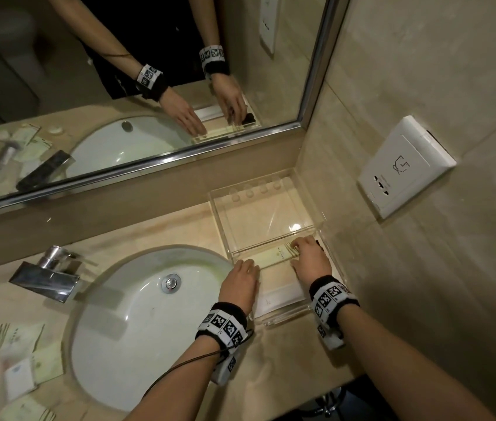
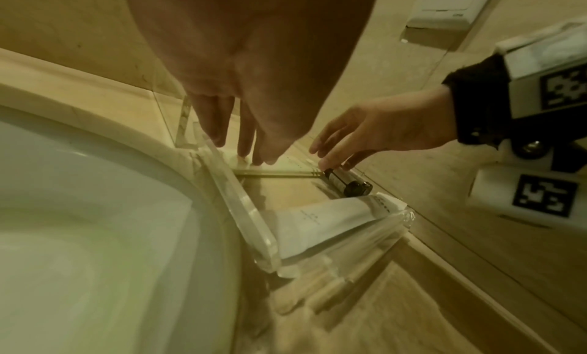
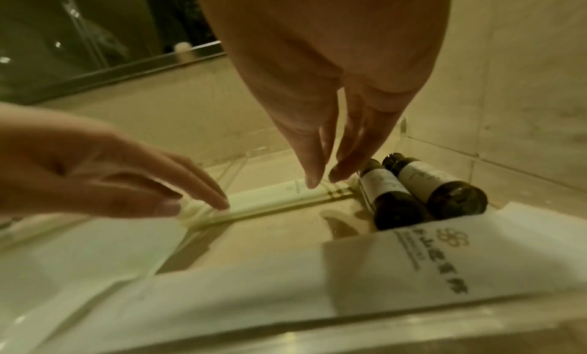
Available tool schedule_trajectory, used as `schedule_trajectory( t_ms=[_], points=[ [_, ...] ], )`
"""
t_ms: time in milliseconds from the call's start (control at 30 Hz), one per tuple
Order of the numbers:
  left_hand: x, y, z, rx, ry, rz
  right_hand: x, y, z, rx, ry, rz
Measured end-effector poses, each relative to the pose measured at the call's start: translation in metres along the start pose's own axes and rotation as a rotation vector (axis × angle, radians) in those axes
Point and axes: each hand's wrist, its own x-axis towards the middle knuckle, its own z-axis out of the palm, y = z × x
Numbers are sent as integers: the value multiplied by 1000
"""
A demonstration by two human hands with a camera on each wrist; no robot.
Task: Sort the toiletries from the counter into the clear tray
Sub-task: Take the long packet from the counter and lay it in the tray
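Note:
The clear tray (image 1: pixel 220 229) stands on the counter to the right of the sink. A long pale green packet (image 1: pixel 272 257) lies across it. My left hand (image 1: pixel 245 263) rests its straight fingertips on the packet's left end (image 3: pixel 219 210). My right hand (image 1: pixel 294 248) touches the right end with thumb and fingers extended (image 3: pixel 324 180). Two dark bottles (image 3: pixel 394 196) (image 3: pixel 444 188) lie side by side against the tray's right wall, just right of that hand. A white printed packet (image 3: pixel 413 271) lies at the tray's near end. Neither hand holds anything.
The white sink (image 1: pixel 137 314) and chrome faucet (image 1: pixel 47 275) lie left of the tray. Several pale packets (image 1: pixel 18 354) sit on the counter left of the sink. A wall socket (image 1: pixel 404 168) is on the right wall, and a mirror (image 1: pixel 119 86) is behind.

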Motion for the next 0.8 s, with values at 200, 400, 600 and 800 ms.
schedule_trajectory(
  t_ms=[200,400,600,800],
  points=[
    [12,-4,-4,-46,63,-79,10,-2,3,-77,6,-102],
    [22,-12,2,-57,110,-98,14,2,10,-98,58,-138],
    [23,-14,5,-109,123,-112,14,5,8,-15,22,-136],
    [12,-21,-15,-289,161,-144,6,6,1,218,51,-142]
  ],
)
